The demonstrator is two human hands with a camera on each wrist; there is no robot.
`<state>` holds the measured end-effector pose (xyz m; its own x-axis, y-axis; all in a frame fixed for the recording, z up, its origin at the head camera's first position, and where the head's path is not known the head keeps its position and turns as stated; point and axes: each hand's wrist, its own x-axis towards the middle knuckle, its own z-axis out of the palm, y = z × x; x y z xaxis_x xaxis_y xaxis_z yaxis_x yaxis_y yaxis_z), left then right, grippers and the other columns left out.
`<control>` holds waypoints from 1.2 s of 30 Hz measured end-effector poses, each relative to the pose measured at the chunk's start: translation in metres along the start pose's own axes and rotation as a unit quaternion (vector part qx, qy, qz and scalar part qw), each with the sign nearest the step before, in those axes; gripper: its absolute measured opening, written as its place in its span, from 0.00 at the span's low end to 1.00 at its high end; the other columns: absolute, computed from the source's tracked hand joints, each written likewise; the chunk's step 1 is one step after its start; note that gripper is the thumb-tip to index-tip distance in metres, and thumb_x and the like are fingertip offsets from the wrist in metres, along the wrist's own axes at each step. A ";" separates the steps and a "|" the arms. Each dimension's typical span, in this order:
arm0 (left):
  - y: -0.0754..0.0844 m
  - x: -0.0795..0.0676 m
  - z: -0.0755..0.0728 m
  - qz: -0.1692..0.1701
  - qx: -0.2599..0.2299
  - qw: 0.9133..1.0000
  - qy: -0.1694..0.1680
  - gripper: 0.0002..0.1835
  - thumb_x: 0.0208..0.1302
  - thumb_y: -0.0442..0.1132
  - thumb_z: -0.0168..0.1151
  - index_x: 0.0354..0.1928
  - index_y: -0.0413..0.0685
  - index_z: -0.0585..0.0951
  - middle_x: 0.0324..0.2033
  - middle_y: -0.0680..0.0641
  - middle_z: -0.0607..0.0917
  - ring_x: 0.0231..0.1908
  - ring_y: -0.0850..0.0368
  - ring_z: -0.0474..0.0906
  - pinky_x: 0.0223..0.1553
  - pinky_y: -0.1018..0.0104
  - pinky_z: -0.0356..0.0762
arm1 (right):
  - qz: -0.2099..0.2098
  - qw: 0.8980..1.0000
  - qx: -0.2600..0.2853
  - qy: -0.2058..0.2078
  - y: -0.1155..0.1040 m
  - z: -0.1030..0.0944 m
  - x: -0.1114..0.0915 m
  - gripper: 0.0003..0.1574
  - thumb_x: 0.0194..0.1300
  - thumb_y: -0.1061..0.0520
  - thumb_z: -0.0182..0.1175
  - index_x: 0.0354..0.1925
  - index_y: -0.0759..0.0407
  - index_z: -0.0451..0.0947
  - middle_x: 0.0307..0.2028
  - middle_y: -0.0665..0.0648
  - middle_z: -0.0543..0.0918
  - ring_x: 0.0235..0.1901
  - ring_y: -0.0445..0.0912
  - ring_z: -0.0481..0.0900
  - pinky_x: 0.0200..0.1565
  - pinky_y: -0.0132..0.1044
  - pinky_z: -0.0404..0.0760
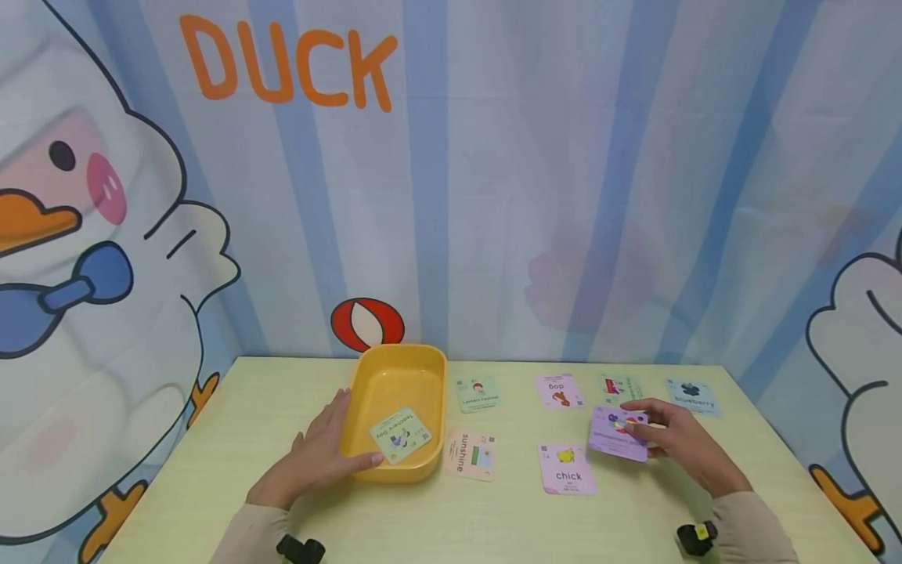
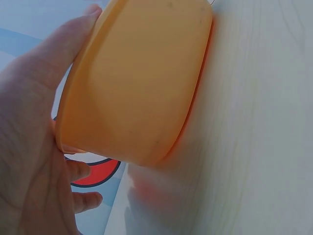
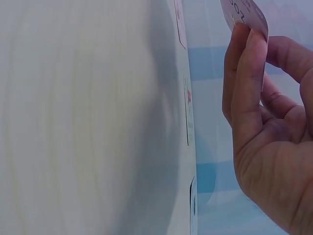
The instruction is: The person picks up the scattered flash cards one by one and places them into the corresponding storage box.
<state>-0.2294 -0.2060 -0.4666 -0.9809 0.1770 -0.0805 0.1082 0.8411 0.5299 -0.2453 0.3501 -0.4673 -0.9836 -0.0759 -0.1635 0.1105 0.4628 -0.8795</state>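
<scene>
My right hand (image 1: 676, 439) pinches a purple card (image 1: 615, 433) above the table, its upper face reading "amusement" with a colourful picture. In the right wrist view, the underside of the held card (image 3: 247, 14) carries letters like "zoo"; whether it is one card or a stack I cannot tell. My left hand (image 1: 317, 454) rests against the left side of a yellow plastic tub (image 1: 442, 392), its thumb across the near rim and its other fingers extended. Inside the tub lies a green "teachers' day" card (image 1: 400, 435). Just left of the held card, a "chick" card (image 1: 567, 470) lies flat.
More cards lie on the pale table (image 1: 507, 521): lantern festival (image 1: 478, 394), dog (image 1: 559, 391), sunshine (image 1: 470, 454), a green card (image 1: 620, 387) partly behind the right hand, and blueberry (image 1: 694, 397). Behind the table hangs a striped duck curtain (image 1: 486, 196).
</scene>
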 end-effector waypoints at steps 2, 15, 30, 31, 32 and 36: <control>-0.001 0.000 0.001 -0.002 0.001 1.000 0.002 0.69 0.54 0.75 0.64 0.81 0.46 0.37 0.81 0.39 0.42 0.78 0.33 0.41 0.66 0.18 0.38 | 0.000 1.000 -0.004 0.002 0.000 0.001 0.001 0.32 0.72 0.54 0.64 0.68 0.64 0.70 0.57 0.66 0.76 0.42 0.49 0.79 0.39 0.41 0.85; -0.003 0.002 0.003 0.002 0.003 1.000 0.007 0.69 0.54 0.75 0.64 0.82 0.46 0.37 0.81 0.40 0.41 0.78 0.33 0.41 0.66 0.18 0.37 | -0.004 1.000 0.016 -0.004 -0.007 0.010 0.005 0.32 0.71 0.53 0.64 0.68 0.63 0.71 0.59 0.66 0.77 0.42 0.48 0.81 0.40 0.41 0.84; -0.001 0.000 0.001 0.006 0.004 1.000 0.004 0.69 0.54 0.75 0.64 0.81 0.45 0.37 0.81 0.39 0.41 0.78 0.33 0.41 0.66 0.18 0.39 | -0.014 1.000 0.025 -0.007 -0.017 0.022 0.011 0.33 0.70 0.52 0.66 0.68 0.62 0.72 0.62 0.67 0.75 0.44 0.49 0.80 0.40 0.41 0.84; -0.001 0.000 0.001 0.005 0.003 1.000 0.004 0.69 0.54 0.75 0.64 0.81 0.45 0.37 0.81 0.39 0.41 0.78 0.33 0.41 0.66 0.18 0.39 | -0.017 0.999 0.028 -0.009 -0.017 0.023 0.011 0.33 0.70 0.52 0.66 0.68 0.62 0.71 0.62 0.67 0.75 0.44 0.49 0.81 0.40 0.41 0.85; -0.001 0.000 0.001 0.004 0.002 1.000 0.003 0.69 0.54 0.75 0.64 0.81 0.45 0.37 0.81 0.39 0.41 0.78 0.33 0.41 0.66 0.18 0.39 | -0.020 0.999 0.030 -0.010 -0.017 0.023 0.012 0.33 0.70 0.52 0.66 0.68 0.62 0.71 0.62 0.67 0.76 0.44 0.49 0.81 0.40 0.41 0.85; 0.000 0.000 0.000 0.000 0.000 1.000 0.001 0.69 0.54 0.75 0.64 0.81 0.45 0.37 0.81 0.40 0.41 0.78 0.33 0.41 0.67 0.18 0.38 | -0.030 0.999 0.039 -0.017 -0.017 0.024 0.014 0.34 0.69 0.51 0.66 0.67 0.62 0.72 0.61 0.66 0.77 0.43 0.48 0.82 0.40 0.41 0.85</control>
<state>-0.2294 -0.2055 -0.4669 -0.9813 0.1754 -0.0795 0.1073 0.8408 0.5306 -0.2574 0.3202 -0.4652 -0.9836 -0.1313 -0.1237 0.0643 0.3856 -0.9204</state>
